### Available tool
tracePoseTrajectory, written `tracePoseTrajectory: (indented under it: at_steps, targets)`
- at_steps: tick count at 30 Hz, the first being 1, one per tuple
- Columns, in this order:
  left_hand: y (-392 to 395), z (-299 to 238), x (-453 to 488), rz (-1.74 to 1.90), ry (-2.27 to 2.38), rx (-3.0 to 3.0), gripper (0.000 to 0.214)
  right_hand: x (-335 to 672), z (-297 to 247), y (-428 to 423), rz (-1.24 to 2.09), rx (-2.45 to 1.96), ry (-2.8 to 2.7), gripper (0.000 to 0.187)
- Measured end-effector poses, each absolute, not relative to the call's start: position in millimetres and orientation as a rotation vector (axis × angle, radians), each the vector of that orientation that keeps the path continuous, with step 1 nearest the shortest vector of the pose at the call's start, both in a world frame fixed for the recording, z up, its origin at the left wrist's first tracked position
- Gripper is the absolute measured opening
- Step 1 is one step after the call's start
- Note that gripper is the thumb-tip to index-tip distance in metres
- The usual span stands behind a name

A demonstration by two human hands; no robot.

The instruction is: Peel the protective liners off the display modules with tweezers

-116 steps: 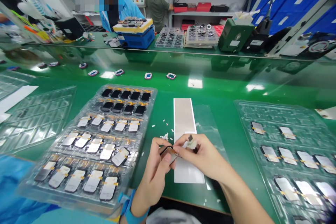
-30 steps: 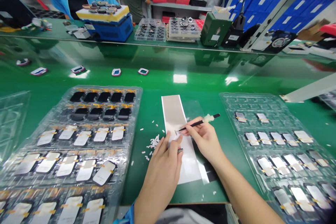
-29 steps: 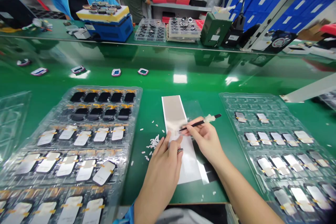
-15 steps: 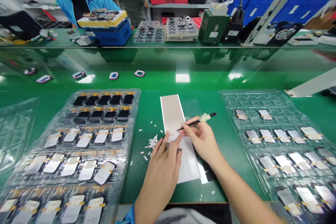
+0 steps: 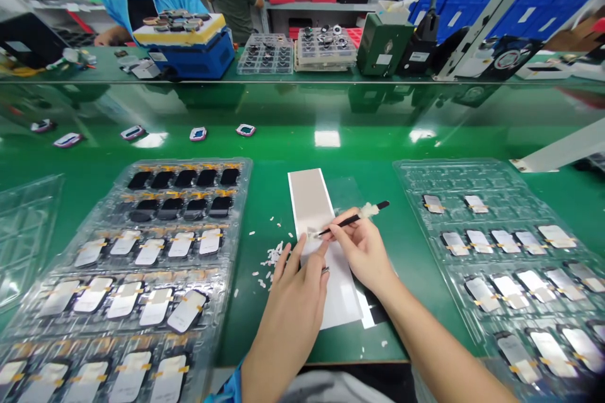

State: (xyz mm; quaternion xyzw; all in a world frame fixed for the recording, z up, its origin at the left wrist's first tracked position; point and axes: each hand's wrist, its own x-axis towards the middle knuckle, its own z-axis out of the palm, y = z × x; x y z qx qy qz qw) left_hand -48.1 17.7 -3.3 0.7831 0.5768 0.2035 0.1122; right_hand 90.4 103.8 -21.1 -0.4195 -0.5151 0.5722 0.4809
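A long adhesive sheet, beige with white edges, lies on the green table, its near part covered by white backing paper. My left hand rests flat on the sheet with its fingers stretched out, pressing near the edge of the beige part. My right hand pinches slim black tweezers wrapped in pale tape towards the back end. Their tip touches the sheet just beyond my left fingertips, by a small whitish piece. Small white scraps are scattered left of the sheet.
On the left stands a clear tray of small screens; another clear tray with similar parts is on the right. Several pink-edged parts lie farther back. A raised shelf holds a blue box and a green box. Two people are beyond.
The tweezers' tip has shifted slightly left, and a small whitish piece now shows by it on the sheet. My left hand stays nearly in place. The view has shifted a little.
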Motion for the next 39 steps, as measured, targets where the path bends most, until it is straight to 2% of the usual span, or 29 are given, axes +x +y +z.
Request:
tracePoseTrajectory:
  at_steps: [11,20,25,28,32,39]
  targets:
    - [20.6,1.5,-49.2,0.504,1.499,2.302,0.022,100.9,-12.5,107.7,1.59,-0.944,-1.341,0.029]
    - [20.0,2.5,-48.8,0.433,1.489,2.19,0.027,106.5,-8.6,113.3,1.655,-0.909,-1.263,0.033]
    - [17.3,6.0,-52.8,0.774,1.498,1.992,0.018,115.2,9.0,109.5,1.442,-0.905,-1.123,0.028]
    - [14.6,12.1,-52.3,1.149,1.508,1.5,0.008,112.8,26.9,90.1,1.243,-0.86,-1.085,0.019]
    - [14.2,18.5,-45.8,1.334,1.28,0.885,0.023,97.7,33.7,55.2,1.193,-0.842,-1.052,0.009]
    - [15.9,15.5,-39.7,1.346,1.011,0.7,0.039,81.6,14.9,39.5,1.2,-0.827,-1.005,0.01]
